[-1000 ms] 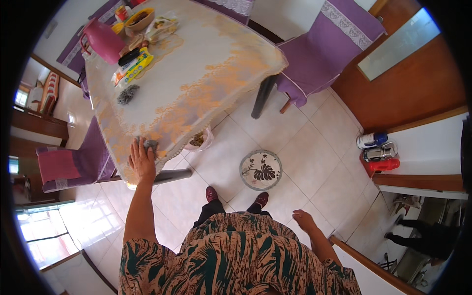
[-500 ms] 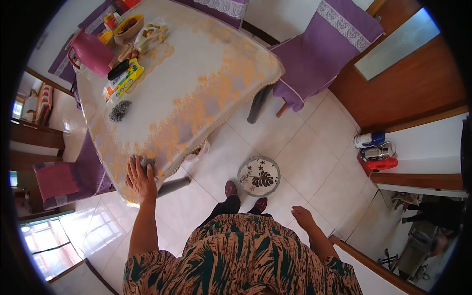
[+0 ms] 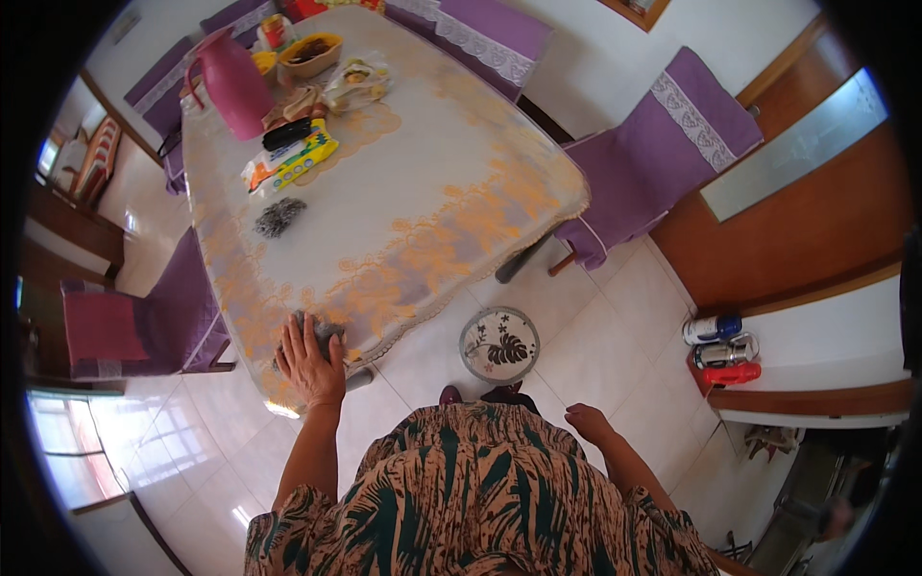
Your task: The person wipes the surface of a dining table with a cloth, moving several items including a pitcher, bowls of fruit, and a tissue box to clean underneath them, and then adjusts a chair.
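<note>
My left hand (image 3: pixel 309 365) lies flat near the table's close corner, its fingers spread and stretched over a bunched grey cloth or pad (image 3: pixel 329 333). The palm and fingers cover most of that pad, so its exact kind is hidden. Under it is a table (image 3: pixel 403 202) with a pale cloth, orange-patterned along the border. Farther in sits a tangled grey bundle like steel wool (image 3: pixel 279 218), apart from the hand. Off the table at my right side hangs my right hand (image 3: pixel 589 422), fingers curled together, with nothing visible in it.
A pink jug (image 3: pixel 235 86), a yellow wipes-like packet (image 3: pixel 305 163) with a black object (image 3: pixel 287 133) and a food bowl (image 3: pixel 312 56) crowd the far left. Purple-covered chairs (image 3: pixel 643 144) surround the table. A round stool (image 3: pixel 499 346) stands before me; flasks (image 3: pixel 725 352) sit right.
My view has shifted, so the table appears lower and farther right. My left hand still rests on the grey pad near the corner. The right hand stays low at my side.
</note>
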`<state>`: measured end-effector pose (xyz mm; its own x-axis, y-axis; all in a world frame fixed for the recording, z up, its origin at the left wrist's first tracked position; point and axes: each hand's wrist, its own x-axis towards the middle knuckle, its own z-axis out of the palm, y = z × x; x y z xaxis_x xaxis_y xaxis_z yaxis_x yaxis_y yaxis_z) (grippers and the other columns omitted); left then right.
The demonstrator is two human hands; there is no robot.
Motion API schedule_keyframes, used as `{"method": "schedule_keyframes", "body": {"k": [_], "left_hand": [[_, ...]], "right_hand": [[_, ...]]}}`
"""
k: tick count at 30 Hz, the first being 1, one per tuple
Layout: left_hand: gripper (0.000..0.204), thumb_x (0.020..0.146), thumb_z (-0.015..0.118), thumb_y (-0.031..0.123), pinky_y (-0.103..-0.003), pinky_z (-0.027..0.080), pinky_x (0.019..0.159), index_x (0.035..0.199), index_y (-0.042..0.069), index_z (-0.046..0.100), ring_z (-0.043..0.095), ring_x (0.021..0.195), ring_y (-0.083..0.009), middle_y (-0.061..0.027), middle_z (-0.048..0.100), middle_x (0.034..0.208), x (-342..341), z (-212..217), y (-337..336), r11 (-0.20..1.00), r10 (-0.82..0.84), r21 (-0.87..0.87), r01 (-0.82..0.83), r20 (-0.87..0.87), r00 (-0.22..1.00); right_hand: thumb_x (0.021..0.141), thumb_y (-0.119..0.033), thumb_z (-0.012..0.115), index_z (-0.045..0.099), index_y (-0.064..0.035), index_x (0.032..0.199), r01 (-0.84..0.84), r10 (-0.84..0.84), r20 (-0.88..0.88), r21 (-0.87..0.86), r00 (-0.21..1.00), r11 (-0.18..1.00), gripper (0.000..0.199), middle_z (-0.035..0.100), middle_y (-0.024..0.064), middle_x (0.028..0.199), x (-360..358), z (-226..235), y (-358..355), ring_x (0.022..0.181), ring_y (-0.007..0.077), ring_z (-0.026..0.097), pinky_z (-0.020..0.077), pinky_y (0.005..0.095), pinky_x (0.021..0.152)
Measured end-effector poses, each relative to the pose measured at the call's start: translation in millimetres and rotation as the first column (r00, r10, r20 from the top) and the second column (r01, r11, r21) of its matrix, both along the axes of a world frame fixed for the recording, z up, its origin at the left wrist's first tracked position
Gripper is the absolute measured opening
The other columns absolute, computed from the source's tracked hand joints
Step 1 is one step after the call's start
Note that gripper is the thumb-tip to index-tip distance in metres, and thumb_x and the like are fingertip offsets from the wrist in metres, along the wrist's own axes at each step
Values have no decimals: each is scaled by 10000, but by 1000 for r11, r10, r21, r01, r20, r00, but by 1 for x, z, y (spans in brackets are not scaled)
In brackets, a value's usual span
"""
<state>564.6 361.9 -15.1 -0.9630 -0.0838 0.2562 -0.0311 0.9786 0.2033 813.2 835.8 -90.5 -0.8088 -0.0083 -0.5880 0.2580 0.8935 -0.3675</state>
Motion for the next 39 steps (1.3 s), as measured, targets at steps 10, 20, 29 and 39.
{"method": "schedule_keyframes", "body": {"k": [10,20,29,39], "left_hand": [[600,929,535,399,-525,118,1172,1467,167,405,252,1453,-302,-101,331,1554,1,2,-1,999,26,24,-27,28,999],[719,899,581,380,-521,149,1164,1504,99,315,242,1450,-346,-157,313,1550,1,-5,-2,991,76,119,-63,-106,991],[681,965,439,532,-517,156,1161,1509,139,325,224,1463,-302,-103,294,1575,-60,-29,39,680,727,19,-733,116,677],[681,903,587,445,-508,185,1139,1468,138,363,250,1436,-299,-114,326,1535,-257,-4,325,963,258,53,-266,128,958]], "right_hand": [[922,-363,585,638,-41,1193,237,-238,15,-178,971,955,424,663,169,1170,-82,12,3,1091,313,625,495,387,929],[906,-361,552,665,-25,1148,109,-98,79,-144,992,984,429,676,165,1128,-109,-19,62,1047,325,636,490,383,920],[933,-365,562,634,-20,1198,207,-211,18,-279,977,937,442,671,163,1142,-172,-10,156,1062,323,633,492,392,916],[938,-319,492,673,-33,1117,-32,28,117,34,993,999,382,636,184,1193,-152,-46,327,1134,327,590,469,414,964]]}}
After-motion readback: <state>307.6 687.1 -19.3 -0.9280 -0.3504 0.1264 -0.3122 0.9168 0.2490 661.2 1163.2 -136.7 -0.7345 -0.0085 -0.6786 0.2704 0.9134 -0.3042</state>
